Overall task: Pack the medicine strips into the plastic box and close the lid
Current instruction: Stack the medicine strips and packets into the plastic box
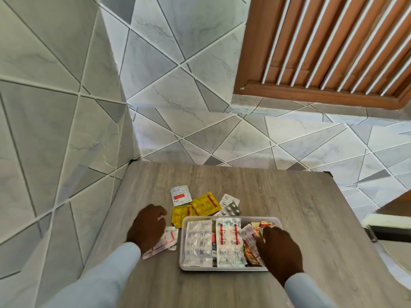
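Observation:
A clear plastic box (pixel 183 241) lies open on the wooden table, holding several silver and red-striped medicine strips (pixel 228 241). My right hand (pixel 278 250) is inside its right end, fingers pressed on orange and pink strips (pixel 250 237) there. My left hand (pixel 148 226) rests left of the box, fingers curled on a white and red strip (pixel 170 237) lying on the table. Behind the box lie two yellow strips (pixel 203 204), a white strip with a red label (pixel 180 195) and silver blister strips (pixel 231 206). No lid is visible.
The grey wood-grain table (pixel 255 185) stands in a corner of tiled walls. A brown louvred window (pixel 333 45) is above on the right. A chair or stand edge (pixel 387 227) shows at the right.

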The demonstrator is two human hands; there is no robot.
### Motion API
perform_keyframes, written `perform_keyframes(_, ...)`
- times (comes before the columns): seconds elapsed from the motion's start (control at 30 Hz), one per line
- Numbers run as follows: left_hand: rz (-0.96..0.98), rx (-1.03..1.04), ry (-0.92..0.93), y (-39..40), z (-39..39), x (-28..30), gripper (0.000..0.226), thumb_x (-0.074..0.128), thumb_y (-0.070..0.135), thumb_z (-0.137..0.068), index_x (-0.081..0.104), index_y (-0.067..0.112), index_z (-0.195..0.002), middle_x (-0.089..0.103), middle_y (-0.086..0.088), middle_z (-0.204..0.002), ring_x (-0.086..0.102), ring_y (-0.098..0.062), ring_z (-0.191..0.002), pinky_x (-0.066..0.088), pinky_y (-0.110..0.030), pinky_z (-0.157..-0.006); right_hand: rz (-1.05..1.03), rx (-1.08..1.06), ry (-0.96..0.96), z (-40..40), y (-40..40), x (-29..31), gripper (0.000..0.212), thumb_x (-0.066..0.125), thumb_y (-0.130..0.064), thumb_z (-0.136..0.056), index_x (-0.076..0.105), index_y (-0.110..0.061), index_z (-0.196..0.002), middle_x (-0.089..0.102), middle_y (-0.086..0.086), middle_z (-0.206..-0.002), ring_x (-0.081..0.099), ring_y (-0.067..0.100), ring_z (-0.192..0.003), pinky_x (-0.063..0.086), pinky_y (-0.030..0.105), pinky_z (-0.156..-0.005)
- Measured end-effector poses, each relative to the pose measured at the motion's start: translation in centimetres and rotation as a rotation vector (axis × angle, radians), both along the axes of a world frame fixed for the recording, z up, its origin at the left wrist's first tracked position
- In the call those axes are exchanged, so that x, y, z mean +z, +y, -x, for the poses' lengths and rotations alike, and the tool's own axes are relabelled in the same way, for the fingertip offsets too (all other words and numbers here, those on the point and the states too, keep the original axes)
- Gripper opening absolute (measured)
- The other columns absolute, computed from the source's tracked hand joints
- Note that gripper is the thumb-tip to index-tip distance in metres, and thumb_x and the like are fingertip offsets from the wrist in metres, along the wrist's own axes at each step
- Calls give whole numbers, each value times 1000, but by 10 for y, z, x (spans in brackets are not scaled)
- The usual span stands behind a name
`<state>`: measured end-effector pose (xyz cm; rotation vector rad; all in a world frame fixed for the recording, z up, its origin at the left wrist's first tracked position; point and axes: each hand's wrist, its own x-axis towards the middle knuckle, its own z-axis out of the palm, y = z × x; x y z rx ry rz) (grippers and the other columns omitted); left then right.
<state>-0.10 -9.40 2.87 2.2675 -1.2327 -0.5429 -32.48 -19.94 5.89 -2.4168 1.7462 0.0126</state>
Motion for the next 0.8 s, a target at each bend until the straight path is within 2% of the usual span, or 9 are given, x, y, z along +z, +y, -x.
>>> perform_keyframes(0.07, -155, 23, 77, 12, -26, -9, 41, 68, 20, -81, 56, 28, -119, 55, -7, -126, 53, -24, -117, 43, -36, -99, 42, 58, -97, -23, -7, 7, 26, 48, -41, -93, 62, -22, -104, 67, 0, -108, 62, 19, -102, 48, 31, -81)
perform_keyframes(0.17, -388, -121, 85, 22, -39, -20, 88, 78, 36, -69, 31, 30, -144, 34, -4, -150, 36, -24, -135, 34, -38, -110, -22, 172, -255, -64, -18, 6, 22, 58, -34, -88, 65, -18, -102, 68, 5, -102, 62, 24, -99, 46, 34, -85)
perform_keyframes(0.23, -452, -223, 22, 24, -35, -28, 101, 76, 46, -66, 19, 36, -148, 22, 1, -157, 24, -23, -142, 28, -41, -114, -61, 239, -312, -89, -22, 2, 23, 62, -32, -87, 66, -17, -104, 67, 5, -102, 60, 26, -100, 45, 34, -88)
perform_keyframes(0.3, -496, -314, -79, 21, -28, -34, 104, 74, 52, -67, 12, 38, -149, 13, 3, -160, 15, -22, -145, 23, -44, -115, -94, 271, -330, -110, -24, 0, 25, 63, -27, -86, 64, -17, -109, 66, 6, -104, 60, 26, -100, 46, 34, -88)
perform_keyframes(0.4, -515, -417, -229, 13, -20, -41, 99, 71, 46, -75, 9, 33, -150, 12, -1, -160, 13, -24, -146, 21, -45, -115, -136, 289, -322, -132, -33, -1, 32, 64, -20, -86, 59, -15, -117, 62, 9, -112, 59, 28, -105, 46, 37, -92)
perform_keyframes(0.53, -503, -464, -369, 7, -18, -47, 81, 65, 28, -81, 19, 29, -148, 32, -6, -148, 35, -29, -132, 33, -45, -104, -194, 264, -229, -145, -55, -1, 49, 66, -19, -85, 50, -17, -131, 55, 9, -130, 51, 30, -120, 42, 39, -101)
perform_keyframes(0.6, -493, -452, -387, 4, -21, -48, 73, 63, 25, -83, 25, 27, -145, 36, -7, -142, 39, -29, -127, 35, -45, -100, -236, 290, -149, -152, -66, -4, 57, 68, -19, -84, 45, -18, -136, 51, 10, -136, 48, 30, -124, 42, 40, -103)
perform_keyframes(0.7, -493, -411, -284, 0, -28, -48, 62, 66, 30, -79, 37, 25, -134, 42, -6, -132, 43, -28, -121, 38, -43, -95, -313, 343, -38, -165, -84, -13, 69, 71, -17, -81, 38, -21, -142, 45, 8, -144, 43, 31, -130, 40, 43, -105)
perform_keyframes(0.8, -511, -343, -21, -1, -35, -52, 39, 73, 25, -70, 50, 27, -103, 54, 0, -110, 54, -23, -108, 45, -33, -83, -389, 427, 76, -182, -103, -23, 80, 73, -18, -77, 33, -24, -146, 38, 5, -151, 38, 30, -135, 37, 44, -109)
